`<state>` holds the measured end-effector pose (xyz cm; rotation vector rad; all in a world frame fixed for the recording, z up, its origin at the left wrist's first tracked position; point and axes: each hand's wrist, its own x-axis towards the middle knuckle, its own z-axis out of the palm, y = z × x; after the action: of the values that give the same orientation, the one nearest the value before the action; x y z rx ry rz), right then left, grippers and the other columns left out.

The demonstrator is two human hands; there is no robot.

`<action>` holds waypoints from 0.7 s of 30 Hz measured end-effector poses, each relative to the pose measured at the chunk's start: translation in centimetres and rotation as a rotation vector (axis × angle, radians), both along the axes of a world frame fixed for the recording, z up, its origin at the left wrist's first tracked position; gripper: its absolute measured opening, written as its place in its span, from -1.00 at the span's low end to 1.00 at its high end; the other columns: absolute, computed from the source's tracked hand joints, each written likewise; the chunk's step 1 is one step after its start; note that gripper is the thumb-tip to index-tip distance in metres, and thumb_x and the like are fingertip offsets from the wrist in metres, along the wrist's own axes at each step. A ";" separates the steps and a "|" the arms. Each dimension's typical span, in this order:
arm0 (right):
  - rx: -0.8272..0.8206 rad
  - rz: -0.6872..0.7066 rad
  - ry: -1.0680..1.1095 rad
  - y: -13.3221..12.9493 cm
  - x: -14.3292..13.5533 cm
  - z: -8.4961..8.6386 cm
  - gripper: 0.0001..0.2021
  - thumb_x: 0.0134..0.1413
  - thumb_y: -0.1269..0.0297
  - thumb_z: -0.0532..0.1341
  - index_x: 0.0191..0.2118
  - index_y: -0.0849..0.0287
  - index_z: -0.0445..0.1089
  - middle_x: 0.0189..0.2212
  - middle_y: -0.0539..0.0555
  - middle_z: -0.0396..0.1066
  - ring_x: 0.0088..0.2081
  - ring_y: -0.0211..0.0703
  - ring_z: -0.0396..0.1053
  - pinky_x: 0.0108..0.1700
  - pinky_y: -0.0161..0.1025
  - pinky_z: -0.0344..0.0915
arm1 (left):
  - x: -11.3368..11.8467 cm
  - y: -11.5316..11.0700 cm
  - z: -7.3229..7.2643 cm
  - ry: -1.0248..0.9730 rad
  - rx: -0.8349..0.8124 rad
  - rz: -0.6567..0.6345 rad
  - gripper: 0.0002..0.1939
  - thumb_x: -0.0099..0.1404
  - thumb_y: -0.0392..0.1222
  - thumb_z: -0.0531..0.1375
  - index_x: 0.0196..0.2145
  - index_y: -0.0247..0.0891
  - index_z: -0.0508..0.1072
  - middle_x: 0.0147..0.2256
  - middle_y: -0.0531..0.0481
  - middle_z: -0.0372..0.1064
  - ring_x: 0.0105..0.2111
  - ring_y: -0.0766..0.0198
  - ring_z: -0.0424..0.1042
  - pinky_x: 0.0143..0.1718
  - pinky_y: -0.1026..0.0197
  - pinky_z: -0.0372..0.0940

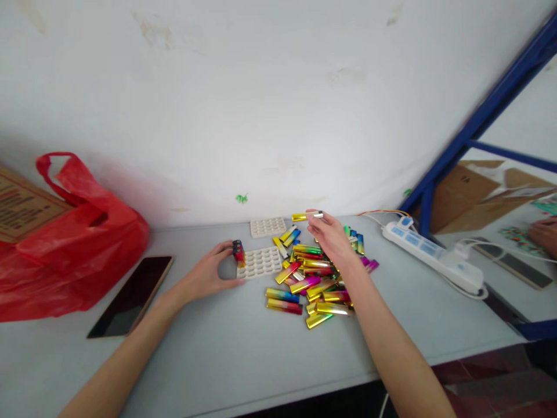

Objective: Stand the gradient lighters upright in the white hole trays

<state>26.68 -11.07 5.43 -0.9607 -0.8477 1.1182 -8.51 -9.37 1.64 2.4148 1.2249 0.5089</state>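
Right hand [333,235] pinches one gold lighter [304,216]; left hand [209,273], fingers curled, steadies one of two white trays [261,262] holding three lighters [237,251].

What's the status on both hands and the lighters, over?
Left hand steadies the white tray, lighters upright in its corner. Right hand holds a gold lighter in its fingers, above the loose pile. Nothing blocking.

Glossy metallic-finish lighters [311,284] lie on a smooth matt table [226,348], beside a crinkled shiny red plastic bag [65,255].
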 end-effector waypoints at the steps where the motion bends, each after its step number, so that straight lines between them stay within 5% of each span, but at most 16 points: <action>1: -0.010 0.021 0.053 -0.1 -0.5 0.2 -0.59 -0.19 0.02 0.60 -0.21 0.09 0.63 -0.25 -0.01 0.59 -0.23 -0.23 0.48 -0.13 -0.27 0.45 | 0.2 0.1 0.0 0.000 -0.001 -0.003 -0.22 0.10 0.33 0.45 0.14 -0.18 0.54 0.38 -0.40 0.30 0.35 -0.39 0.37 0.43 -0.41 0.23; 6: 0.015 0.089 0.154 -0.6 -2.1 1.0 -0.56 -0.18 -0.12 0.61 -0.33 0.09 0.57 -0.24 0.02 0.62 -0.13 -0.14 0.56 -0.02 -0.19 0.52 | 1.1 0.6 0.0 0.011 -0.003 -0.007 -0.17 0.05 0.32 0.47 0.15 -0.23 0.53 0.37 -0.42 0.29 0.35 -0.42 0.36 0.44 -0.39 0.22; 12: -0.019 0.212 0.122 -1.8 -2.2 0.4 -0.54 -0.09 -0.13 0.59 -0.24 0.12 0.59 -0.20 0.12 0.68 -0.08 0.00 0.63 -0.02 -0.10 0.55 | 1.9 0.8 0.1 -0.014 0.002 -0.049 -0.18 0.05 0.26 0.50 0.18 -0.17 0.51 0.37 -0.33 0.31 0.36 -0.37 0.35 0.43 -0.39 0.25; 17: -0.029 0.232 -0.058 -3.1 -2.9 -0.8 -0.55 0.02 -0.18 0.53 -0.35 0.13 0.52 -0.39 0.03 0.59 -0.32 -0.10 0.59 -0.16 -0.15 0.53 | 2.1 0.4 -0.9 -0.063 0.004 -0.038 -0.23 0.11 0.28 0.47 0.15 -0.18 0.50 0.38 -0.37 0.28 0.37 -0.35 0.34 0.43 -0.41 0.23; 21: -0.022 0.253 -0.393 -3.9 -4.4 -1.4 -0.50 0.26 -0.31 0.29 -0.34 0.08 0.43 -0.59 -0.11 0.36 -0.61 -0.26 0.28 -0.50 -0.28 0.31 | 2.1 -0.3 -1.2 -0.084 0.005 -0.025 -0.26 0.16 0.31 0.44 0.12 -0.23 0.50 0.37 -0.43 0.28 0.37 -0.33 0.35 0.45 -0.37 0.22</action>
<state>22.24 -14.92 4.03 -1.1342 -1.3062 1.1707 -6.38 -9.70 0.47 2.3847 1.1580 0.6003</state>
